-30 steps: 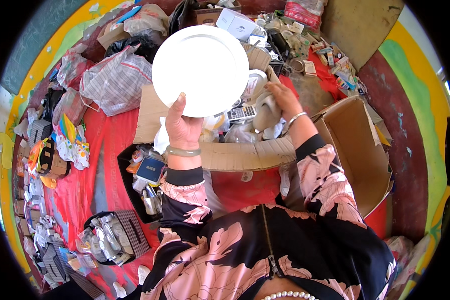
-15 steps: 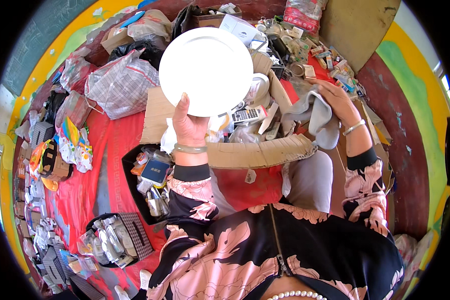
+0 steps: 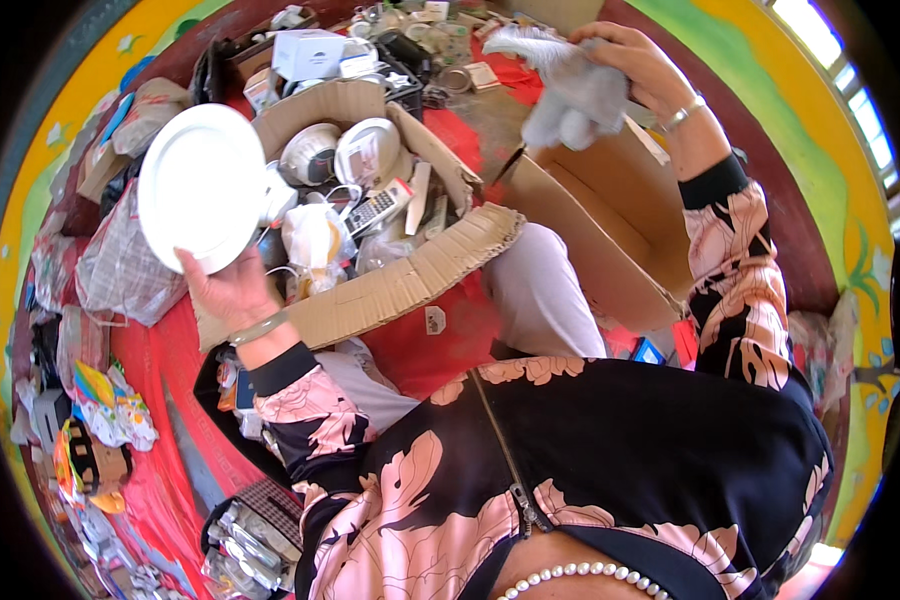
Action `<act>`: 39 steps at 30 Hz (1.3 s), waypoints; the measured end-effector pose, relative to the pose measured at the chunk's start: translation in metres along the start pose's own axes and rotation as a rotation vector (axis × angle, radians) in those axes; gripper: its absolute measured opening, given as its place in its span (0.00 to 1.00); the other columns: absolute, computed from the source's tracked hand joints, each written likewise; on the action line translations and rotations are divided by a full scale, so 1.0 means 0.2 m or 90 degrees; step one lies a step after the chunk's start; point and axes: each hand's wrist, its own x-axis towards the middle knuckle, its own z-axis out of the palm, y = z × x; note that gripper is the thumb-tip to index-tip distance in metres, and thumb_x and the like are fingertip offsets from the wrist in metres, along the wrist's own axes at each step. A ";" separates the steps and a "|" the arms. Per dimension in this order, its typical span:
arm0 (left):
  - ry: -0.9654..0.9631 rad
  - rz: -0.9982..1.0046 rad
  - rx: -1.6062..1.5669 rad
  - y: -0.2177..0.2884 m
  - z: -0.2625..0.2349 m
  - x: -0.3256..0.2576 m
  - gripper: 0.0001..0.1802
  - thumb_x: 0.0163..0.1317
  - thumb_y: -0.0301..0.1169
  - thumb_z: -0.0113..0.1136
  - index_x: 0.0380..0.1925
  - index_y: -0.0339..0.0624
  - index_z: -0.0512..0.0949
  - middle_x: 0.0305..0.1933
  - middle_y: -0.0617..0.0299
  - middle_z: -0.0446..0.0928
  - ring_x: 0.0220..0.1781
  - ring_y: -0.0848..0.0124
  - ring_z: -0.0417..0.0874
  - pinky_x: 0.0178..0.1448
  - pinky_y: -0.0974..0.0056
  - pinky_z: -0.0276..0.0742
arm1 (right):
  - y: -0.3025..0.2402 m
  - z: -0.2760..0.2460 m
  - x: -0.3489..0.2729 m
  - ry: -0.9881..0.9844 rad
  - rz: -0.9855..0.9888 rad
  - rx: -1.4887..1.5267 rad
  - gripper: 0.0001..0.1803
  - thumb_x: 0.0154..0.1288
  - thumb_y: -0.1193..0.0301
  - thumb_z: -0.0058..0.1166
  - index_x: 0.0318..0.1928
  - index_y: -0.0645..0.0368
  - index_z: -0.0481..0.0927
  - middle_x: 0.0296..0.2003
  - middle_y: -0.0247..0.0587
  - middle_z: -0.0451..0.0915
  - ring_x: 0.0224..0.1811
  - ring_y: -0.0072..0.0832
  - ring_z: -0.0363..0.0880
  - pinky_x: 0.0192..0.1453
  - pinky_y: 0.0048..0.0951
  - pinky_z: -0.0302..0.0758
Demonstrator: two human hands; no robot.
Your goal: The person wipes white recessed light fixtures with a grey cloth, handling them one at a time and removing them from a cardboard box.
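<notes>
No words or numbers can be read. Beyond the filled cardboard box, a white carton bears small dark print, too tiny to make out. Inside that box, a keypad device has key markings too small to tell; just nearer than it, a pale tag carries blurred marks.

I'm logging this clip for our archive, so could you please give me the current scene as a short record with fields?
Left hand: grips a white round plate near its lower edge
Right hand: holds up a gray cloth item
Center: cardboard box with torn flap, holding a keypad device among mixed items
Right: second cardboard box, open
Floor: red sheeting
</notes>
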 end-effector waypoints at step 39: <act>0.020 0.330 0.163 0.29 0.09 -0.07 0.40 0.51 0.38 0.67 0.63 0.42 0.61 0.63 0.55 0.66 0.64 0.56 0.67 0.66 0.46 0.65 | 0.63 1.00 0.38 0.050 -0.012 -0.306 0.15 0.58 0.67 0.50 0.45 0.52 0.82 0.40 0.45 0.82 0.39 0.39 0.81 0.46 0.34 0.75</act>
